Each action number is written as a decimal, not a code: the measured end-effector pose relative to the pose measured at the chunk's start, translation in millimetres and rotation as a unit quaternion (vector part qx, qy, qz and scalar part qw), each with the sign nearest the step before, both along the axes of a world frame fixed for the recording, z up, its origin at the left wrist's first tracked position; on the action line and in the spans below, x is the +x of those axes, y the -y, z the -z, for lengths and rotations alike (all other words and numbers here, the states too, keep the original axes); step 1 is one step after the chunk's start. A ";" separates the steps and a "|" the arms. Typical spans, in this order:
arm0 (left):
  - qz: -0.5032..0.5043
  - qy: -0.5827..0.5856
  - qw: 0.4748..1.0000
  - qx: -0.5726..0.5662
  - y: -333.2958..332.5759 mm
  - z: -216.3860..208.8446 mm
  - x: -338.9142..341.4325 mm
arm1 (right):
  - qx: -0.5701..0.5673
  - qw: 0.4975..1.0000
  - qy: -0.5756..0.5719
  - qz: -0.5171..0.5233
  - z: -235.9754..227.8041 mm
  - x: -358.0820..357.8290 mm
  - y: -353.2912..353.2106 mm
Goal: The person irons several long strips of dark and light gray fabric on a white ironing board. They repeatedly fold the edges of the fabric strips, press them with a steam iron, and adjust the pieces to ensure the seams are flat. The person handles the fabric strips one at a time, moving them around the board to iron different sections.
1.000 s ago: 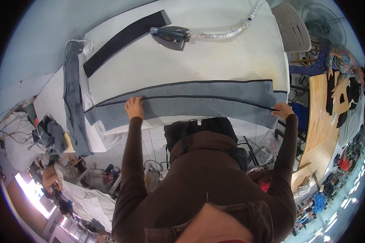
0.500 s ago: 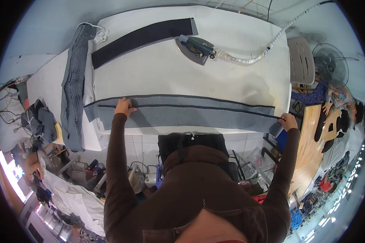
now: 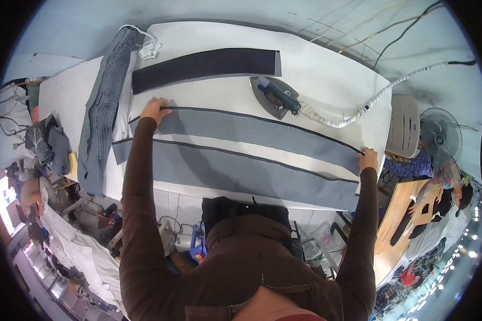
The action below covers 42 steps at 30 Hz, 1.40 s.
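Two grey fabric strips spread lengthwise across the white padded worktop [image 3: 326,75], each edged with a dark seam along the far side. Upper grey strip [image 3: 251,131] stretched between both hands: left hand [image 3: 155,109] pressed flat on its left end, fingers spread over the dark edge, not visibly clenched; right hand [image 3: 367,159] at its right end, near the worktop's right edge, fingers curled on the cloth, though whether pinching or only pressing cannot be told. Lower grey strip [image 3: 235,171] lying just beside the upper one, nearer the body, a thin band of white cover showing between them. Dark strip [image 3: 206,64] laid further back, apart from both grey ones. Iron [image 3: 276,96] resting on the worktop just beyond the upper strip, close to its middle, with a white wrapped hose [image 3: 369,104] trailing off to the right. Folded denim piece [image 3: 102,123] draped over the left end of the worktop, close to the left hand. Fan [image 3: 439,134] standing off to the right.
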<state>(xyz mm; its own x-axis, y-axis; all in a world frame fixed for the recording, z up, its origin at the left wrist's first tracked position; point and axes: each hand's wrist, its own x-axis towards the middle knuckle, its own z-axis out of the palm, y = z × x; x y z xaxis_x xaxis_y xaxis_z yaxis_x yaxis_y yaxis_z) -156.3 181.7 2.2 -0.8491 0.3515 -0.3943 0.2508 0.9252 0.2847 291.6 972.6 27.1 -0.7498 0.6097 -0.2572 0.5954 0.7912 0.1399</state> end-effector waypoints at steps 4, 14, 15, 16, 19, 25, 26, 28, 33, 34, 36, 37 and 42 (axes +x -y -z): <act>-0.092 -0.168 0.982 0.006 3.6 11.9 14.1 | 0.100 0.978 -0.176 0.043 -7.3 -58.8 59.9; -0.427 -0.166 0.869 -0.189 124.6 104.2 59.1 | -0.302 0.899 -0.210 -0.236 -7.7 -304.5 268.9; -0.430 -0.199 0.852 -0.223 107.1 103.4 62.1 | -0.314 0.904 -0.195 -0.215 0.0 -313.0 273.7; -0.434 -0.204 0.847 -0.232 111.9 102.4 63.5 | -0.333 0.904 -0.182 -0.196 5.7 -320.7 280.6; -0.441 -0.155 0.859 -0.208 138.9 103.6 61.8 | -0.349 0.909 -0.146 -0.173 12.1 -334.3 287.7; -0.395 -0.079 0.914 -0.058 185.2 103.0 45.1 | -0.344 0.917 -0.119 -0.162 -25.3 -347.4 262.2; -0.392 -0.094 0.912 -0.068 176.1 103.9 43.5 | -0.345 0.917 -0.120 -0.163 -34.9 -343.6 252.6; -0.393 -0.104 0.908 -0.102 175.9 98.2 49.3 | -0.366 0.910 -0.113 -0.157 -56.5 -335.3 244.3; -0.371 -0.085 0.903 -0.199 178.1 97.9 44.2 | -0.314 0.927 -0.051 -0.200 -37.4 -276.6 238.1; -0.384 -0.147 0.898 -0.158 177.2 97.9 39.1 | -0.284 0.938 -0.029 -0.197 -23.3 -260.2 237.2; -0.406 -0.267 0.870 -0.083 186.1 90.7 35.1 | -0.264 0.941 -0.014 -0.212 -9.0 -241.0 241.6; -0.398 -0.267 0.874 -0.082 186.9 80.9 28.2 | -0.267 0.936 -0.022 -0.227 -7.1 -234.0 242.8; -0.302 -0.265 0.914 -0.055 201.7 36.5 -2.9 | -0.226 0.928 0.028 -0.295 0.5 -231.1 245.2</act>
<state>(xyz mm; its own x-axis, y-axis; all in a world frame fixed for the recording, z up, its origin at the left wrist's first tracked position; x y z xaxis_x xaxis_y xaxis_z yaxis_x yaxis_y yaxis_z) -159.3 -20.0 -34.3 -0.9573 -0.2610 0.1245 -0.2389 0.9564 0.1679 60.6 727.4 26.6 -0.8966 -0.0823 -0.4351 0.0419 0.9624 -0.2685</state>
